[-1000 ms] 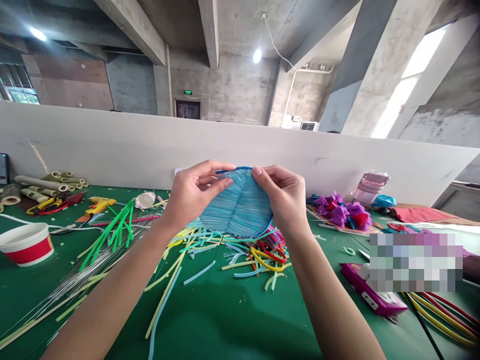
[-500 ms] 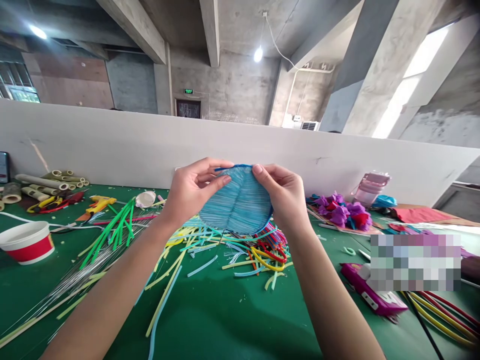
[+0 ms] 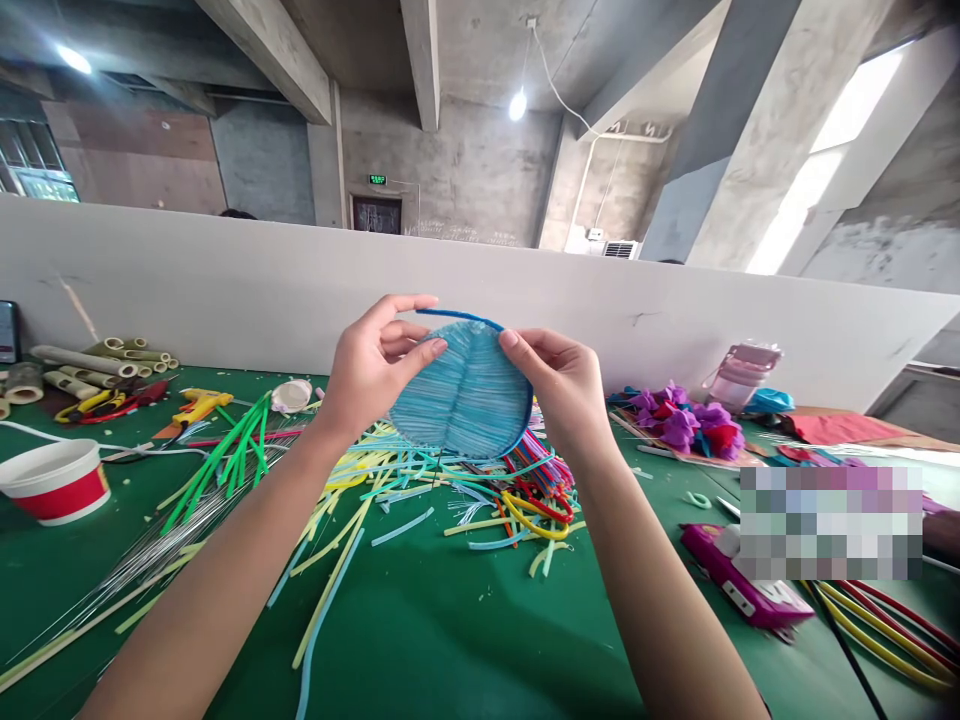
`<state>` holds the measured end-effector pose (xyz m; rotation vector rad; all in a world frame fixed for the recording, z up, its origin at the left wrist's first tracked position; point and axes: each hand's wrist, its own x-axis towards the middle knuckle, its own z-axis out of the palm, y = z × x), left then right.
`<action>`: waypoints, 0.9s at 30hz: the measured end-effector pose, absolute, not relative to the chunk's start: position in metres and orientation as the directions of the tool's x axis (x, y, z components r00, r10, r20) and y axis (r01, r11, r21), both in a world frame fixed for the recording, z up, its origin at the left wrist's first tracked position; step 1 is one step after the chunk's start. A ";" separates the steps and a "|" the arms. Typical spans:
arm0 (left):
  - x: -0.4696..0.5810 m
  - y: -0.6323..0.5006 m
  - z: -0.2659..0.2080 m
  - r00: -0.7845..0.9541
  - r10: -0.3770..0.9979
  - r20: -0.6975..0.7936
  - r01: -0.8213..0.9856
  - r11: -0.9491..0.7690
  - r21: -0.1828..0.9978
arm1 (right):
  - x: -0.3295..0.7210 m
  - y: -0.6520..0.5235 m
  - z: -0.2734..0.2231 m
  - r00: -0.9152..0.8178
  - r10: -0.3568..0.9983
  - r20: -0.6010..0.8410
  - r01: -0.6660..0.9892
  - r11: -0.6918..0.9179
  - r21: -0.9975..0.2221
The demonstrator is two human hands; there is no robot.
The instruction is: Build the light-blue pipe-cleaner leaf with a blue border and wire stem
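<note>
A round, light-blue leaf-like piece [image 3: 461, 395] of fuzzy fibres, with a crease down its middle, is held up above the table. Along its right and lower rim runs a darker blue pipe cleaner [image 3: 528, 408], whose free end sticks out leftward above the top edge. My right hand [image 3: 562, 385] pinches the rim and the pipe cleaner at the upper right. On the other side, my left hand [image 3: 375, 365] grips the leaf's left edge between thumb and curled fingers, its index finger reaching to the pipe cleaner's loose end.
Cut pipe cleaner pieces [image 3: 405, 527] litter the green table [image 3: 480, 620]. To the left are a paper cup [image 3: 56, 485], a yellow glue gun [image 3: 201, 405], pliers [image 3: 112, 407] and bamboo tubes [image 3: 90, 365]. Purple flowers [image 3: 679, 420] and a magenta pack [image 3: 742, 590] lie right. A white partition [image 3: 247, 290] stands behind.
The pipe cleaner's free end has come away from the leaf's top edge and now stands off it. My left index finger has lifted, and the leaf has shifted slightly left.
</note>
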<state>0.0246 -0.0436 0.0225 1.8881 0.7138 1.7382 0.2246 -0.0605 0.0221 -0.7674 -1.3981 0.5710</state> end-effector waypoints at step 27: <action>0.008 -0.003 0.011 -0.126 0.808 0.575 -0.136 -0.588 0.797 | 0.218 -0.030 -0.004 -0.231 0.908 0.349 -0.013 0.356 -0.934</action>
